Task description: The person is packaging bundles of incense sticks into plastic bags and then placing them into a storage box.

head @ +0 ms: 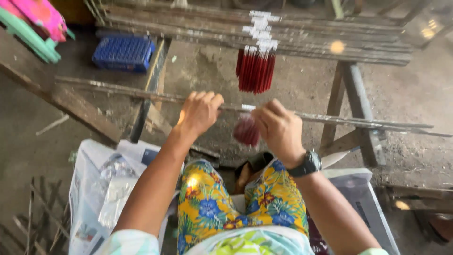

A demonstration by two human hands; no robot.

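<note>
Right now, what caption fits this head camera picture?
Both hands, left and right, grip a thin rod hung with red sticks.

red stick bundle (pixel 246 131) | blurred; hangs under thin rail (pixel 330 119) | gripped at top by right hand (pixel 278 128)

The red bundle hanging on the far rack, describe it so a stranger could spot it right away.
Look past both hands to the wooden rack of long slats across the top. From its middle hangs the red bundle, thin sticks with white tops. Unlike the blurred bundle by the right hand, it hangs untouched and farther away.
</note>
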